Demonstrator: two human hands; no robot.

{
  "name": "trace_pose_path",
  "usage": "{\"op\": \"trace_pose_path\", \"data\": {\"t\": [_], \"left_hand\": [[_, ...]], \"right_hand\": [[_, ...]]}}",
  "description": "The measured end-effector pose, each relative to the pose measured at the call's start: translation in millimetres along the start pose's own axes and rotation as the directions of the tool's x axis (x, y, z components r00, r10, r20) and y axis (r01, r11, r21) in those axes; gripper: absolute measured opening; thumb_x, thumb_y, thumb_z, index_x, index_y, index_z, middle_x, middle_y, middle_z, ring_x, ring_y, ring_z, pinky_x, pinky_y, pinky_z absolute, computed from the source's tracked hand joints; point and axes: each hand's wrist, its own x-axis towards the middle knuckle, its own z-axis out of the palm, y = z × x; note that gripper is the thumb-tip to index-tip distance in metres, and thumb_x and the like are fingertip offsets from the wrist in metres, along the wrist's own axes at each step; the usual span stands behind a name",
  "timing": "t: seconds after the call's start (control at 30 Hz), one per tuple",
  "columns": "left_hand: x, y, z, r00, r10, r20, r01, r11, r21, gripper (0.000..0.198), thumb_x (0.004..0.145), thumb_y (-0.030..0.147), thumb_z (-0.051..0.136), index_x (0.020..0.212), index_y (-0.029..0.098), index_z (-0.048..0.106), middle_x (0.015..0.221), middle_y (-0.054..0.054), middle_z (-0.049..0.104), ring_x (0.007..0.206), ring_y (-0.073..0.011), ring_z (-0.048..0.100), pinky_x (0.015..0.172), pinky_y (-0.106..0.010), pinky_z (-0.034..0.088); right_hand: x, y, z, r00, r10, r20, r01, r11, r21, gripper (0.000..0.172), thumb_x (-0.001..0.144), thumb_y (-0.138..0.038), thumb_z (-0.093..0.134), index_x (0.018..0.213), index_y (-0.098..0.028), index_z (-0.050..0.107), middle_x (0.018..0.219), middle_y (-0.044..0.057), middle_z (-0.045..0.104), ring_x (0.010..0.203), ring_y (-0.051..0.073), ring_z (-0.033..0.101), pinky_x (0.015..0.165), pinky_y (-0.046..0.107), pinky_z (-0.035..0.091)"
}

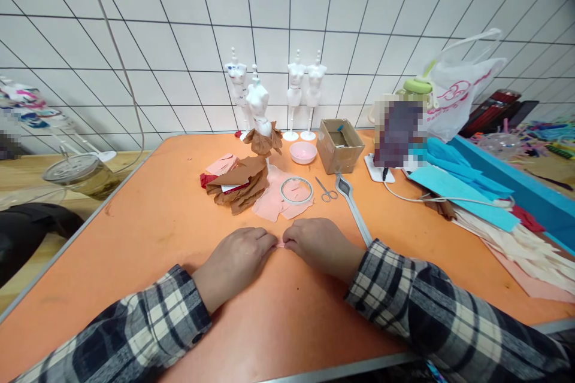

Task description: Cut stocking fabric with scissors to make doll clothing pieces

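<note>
Both hands meet low over the middle of the orange table. My left hand point(240, 257) is closed, its fingertips pinching one end of a small piece of pink fabric point(281, 245). The other end is pinched by my right hand point(317, 245), also closed; most of the piece is hidden under the fingers. Just beyond lies a larger pink cloth point(268, 200) with an embroidery hoop point(297, 190) on top. Small scissors point(327, 191) rest right of the hoop. Left of the cloth is a pile of brown fabric point(238, 185).
White dress-form mannequins point(257, 99) stand by the tiled wall, one with brown fabric at its base. A pink bowl point(302, 152) and a cardboard box point(340, 146) sit nearby. A grey strap point(353, 206) runs beside my right sleeve. Fabric stacks point(467, 191) and a cable point(417, 198) lie right.
</note>
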Motion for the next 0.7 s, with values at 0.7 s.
{"op": "trace_pose_path", "data": {"t": [0.7], "left_hand": [[0.4,-0.2,-2.6,1.0,0.004,-0.028,-0.007,0.991,-0.137,0.028,0.096,0.021,0.041,0.099,0.02,0.069,0.086,-0.006,0.066,0.084,-0.0213,0.061,0.078,-0.037,0.048]], "right_hand": [[-0.8,-4.7,-1.2,1.0,0.006,-0.02,-0.006,1.0,-0.009,0.021,0.095,-0.028,0.047,0.092,-0.021,0.066,0.09,0.003,0.067,0.08,0.017,0.06,0.064,0.026,0.036]]}}
